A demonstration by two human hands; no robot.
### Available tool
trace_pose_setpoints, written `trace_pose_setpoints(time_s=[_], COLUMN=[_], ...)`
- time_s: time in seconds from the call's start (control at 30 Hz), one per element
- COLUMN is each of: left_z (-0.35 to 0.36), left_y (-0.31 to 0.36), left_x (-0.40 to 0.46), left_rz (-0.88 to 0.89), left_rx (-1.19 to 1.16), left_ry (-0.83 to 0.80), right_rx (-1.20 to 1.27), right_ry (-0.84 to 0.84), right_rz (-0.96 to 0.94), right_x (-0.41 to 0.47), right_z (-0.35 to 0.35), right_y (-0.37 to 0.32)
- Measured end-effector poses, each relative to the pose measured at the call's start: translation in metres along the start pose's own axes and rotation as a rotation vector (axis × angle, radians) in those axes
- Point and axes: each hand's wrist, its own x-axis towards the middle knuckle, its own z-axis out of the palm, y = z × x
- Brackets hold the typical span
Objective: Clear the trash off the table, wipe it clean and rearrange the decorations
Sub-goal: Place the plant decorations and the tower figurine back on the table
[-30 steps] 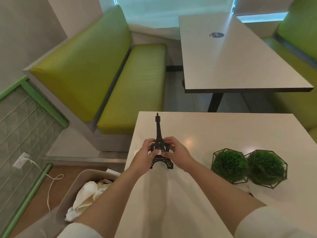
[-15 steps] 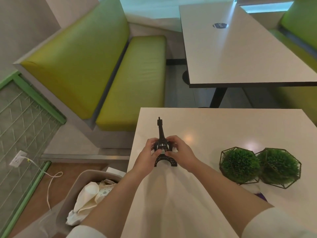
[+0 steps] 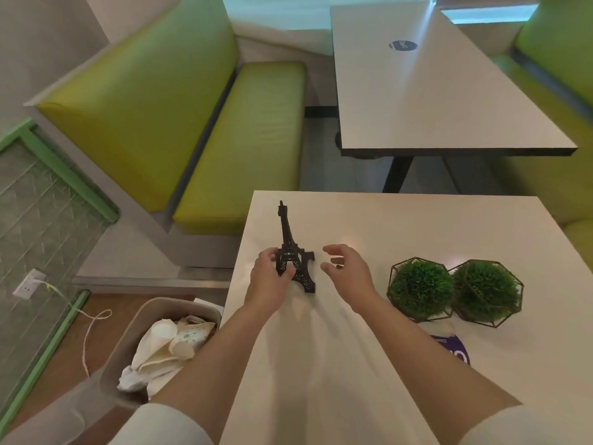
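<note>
My left grip (image 3: 271,279) is closed around the lower part of the black tower model (image 3: 290,252), which stands tilted near the left edge of the counter (image 3: 401,226). My right grip (image 3: 346,273) is open and empty, just beside the tower. Two green plant balls (image 3: 422,289) in wire frames sit touching near the right edge. The trash bin (image 3: 128,351) stands on the floor beside the left edge.

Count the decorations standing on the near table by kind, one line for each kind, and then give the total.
Black tower model, held at its base by the left hand: 1
Green ball plants in wire frames, side by side: 2
Total: 3
</note>
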Motion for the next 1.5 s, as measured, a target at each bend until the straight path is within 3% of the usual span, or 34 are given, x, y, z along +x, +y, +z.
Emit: trace_pose_setpoints(time_s=[0.1, 0.17, 0.23, 0.43, 0.67, 0.87, 1.13, 1.5], left_z=[0.012, 0.023, 0.040, 0.102, 0.153, 0.164, 0.165, 0.102], left_y=[0.012, 0.024, 0.035, 0.071, 0.091, 0.086, 0.090, 0.048], left_x=[-0.023, -0.041, -0.055, -0.077, -0.091, -0.094, -0.090, -0.081], left_rz=[0.015, 0.054, 0.107, 0.187, -0.019, -0.059, -0.065, -0.066], left_rx=[0.128, 0.117, 0.098, 0.056, 0.046, -0.023, 0.026, -0.045], left_ry=[0.215, 0.273, 0.217, -0.171, -0.321, -0.272, -0.231, -0.127], right_rx=[0.006, 0.017, 0.013, -0.249, -0.278, -0.299, -0.106, 0.007], right_ry=[0.111, 0.190, 0.257, 0.491, 0.338, 0.243, 0.257, 0.186], right_rz=[0.013, 0.009, -0.018, -0.054, 0.106, 0.143, 0.109, 0.096], right_x=[-0.024, -0.042, -0.058, -0.081, -0.085, -0.085, -0.082, -0.077], right_z=[-0.023, -0.040, -0.060, -0.122, -0.153, -0.160, -0.157, -0.098], right_y=[0.002, 0.006, 0.012, 0.043, 0.068, 0.079, 0.081, 0.055])
